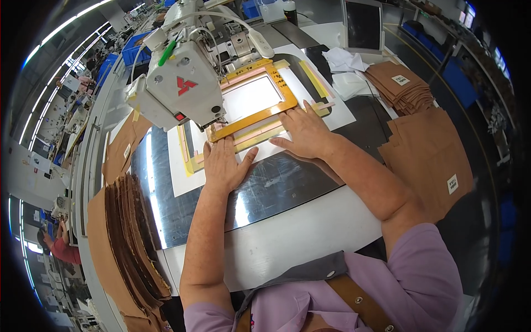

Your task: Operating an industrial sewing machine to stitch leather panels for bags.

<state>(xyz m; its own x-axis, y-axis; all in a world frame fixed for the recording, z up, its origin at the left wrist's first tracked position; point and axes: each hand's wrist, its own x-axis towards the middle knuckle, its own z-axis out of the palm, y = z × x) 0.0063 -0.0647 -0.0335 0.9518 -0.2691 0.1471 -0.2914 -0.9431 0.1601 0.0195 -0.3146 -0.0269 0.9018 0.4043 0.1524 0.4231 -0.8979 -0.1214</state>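
My left hand [222, 167] lies flat, its thumb apart, with the fingertips against the lower left edge of an orange clamp frame [255, 120]. Farther right, my right hand [306, 131] is spread, its fingers resting by the frame's lower right corner and on the taped border. Beneath the frame lies a flat template edged with pink and yellow tape strips [259, 136], on a white sheet [180, 186]. The white head of an industrial sewing machine [180, 88] stands over the frame's left side, its needle area close beyond my left fingers.
A shiny metal plate [265, 191] covers the worktop. Brown fabric-like pieces are stacked at the left [119, 238], with more labelled brown pieces [428, 157] at the right. White crumpled material [351, 83] and a dark-screened panel [363, 26] are behind. Another person's red sleeve [65, 252] shows far left.
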